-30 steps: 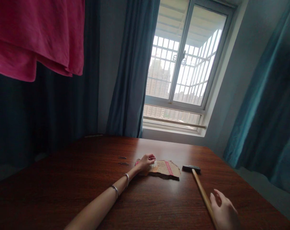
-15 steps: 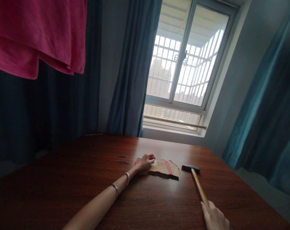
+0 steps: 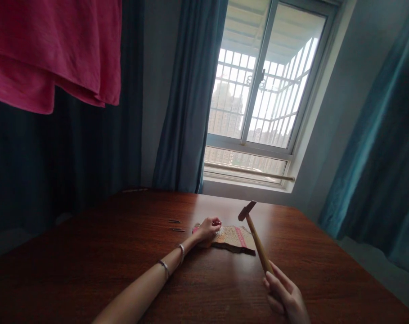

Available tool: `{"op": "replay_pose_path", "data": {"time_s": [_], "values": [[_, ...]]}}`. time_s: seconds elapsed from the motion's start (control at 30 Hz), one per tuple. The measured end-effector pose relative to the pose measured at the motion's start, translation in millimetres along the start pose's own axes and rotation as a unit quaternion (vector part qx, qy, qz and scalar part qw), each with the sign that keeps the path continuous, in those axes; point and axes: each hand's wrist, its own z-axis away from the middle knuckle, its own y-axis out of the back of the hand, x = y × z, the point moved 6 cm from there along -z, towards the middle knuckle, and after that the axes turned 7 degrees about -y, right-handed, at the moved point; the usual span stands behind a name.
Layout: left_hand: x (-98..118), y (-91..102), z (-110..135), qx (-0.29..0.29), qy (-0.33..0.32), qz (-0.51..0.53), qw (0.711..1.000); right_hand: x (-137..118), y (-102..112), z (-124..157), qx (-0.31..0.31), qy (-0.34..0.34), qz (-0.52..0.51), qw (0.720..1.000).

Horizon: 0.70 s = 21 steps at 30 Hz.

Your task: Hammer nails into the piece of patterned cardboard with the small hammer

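My right hand (image 3: 285, 290) is closed round the wooden handle of a hammer (image 3: 258, 240); its dark head is raised above the table, to the right of a piece of cardboard. That cardboard (image 3: 229, 238) lies flat, with a ragged near edge, small dark specks and a pink strip. Over its left end rests my left hand (image 3: 209, 228), with the fingers pinched together. Whatever is between those fingertips is too small to make out. Several nails (image 3: 176, 226) lie on the table to the left of this hand.
The brown wooden table (image 3: 150, 279) reaches toward a barred window (image 3: 254, 90). Blue curtains (image 3: 184, 99) hang at both sides of the window. A pink cloth (image 3: 56, 49) hangs at upper left, above the table's level.
My right hand has lifted the hammer, and its head has moved up and to the left, toward the cardboard. My left hand stays at the cardboard's left end.
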Motion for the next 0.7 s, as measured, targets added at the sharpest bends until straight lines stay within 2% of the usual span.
{"op": "replay_pose_path", "data": {"time_s": [0.13,0.23,0.43,0.7], "values": [[-2.4,-1.0,-0.5,0.004,-0.009,-0.006,1.000,2.6,-32.5,1.4,-0.069,-0.040,-0.012,0.997],[-4.1,-1.2,-0.3,0.010,-0.016,-0.010,1.000,7.9,-45.4,-3.0,-0.090,-0.047,-0.018,0.995],[-1.1,-0.9,1.2,0.009,-0.025,-0.002,1.000,18.8,-53.9,-11.6,-0.093,-0.039,-0.021,0.995],[-5.0,-1.8,0.0,0.011,-0.008,-0.019,1.000,12.8,-57.8,-9.2,-0.090,-0.036,-0.022,0.995]]}}
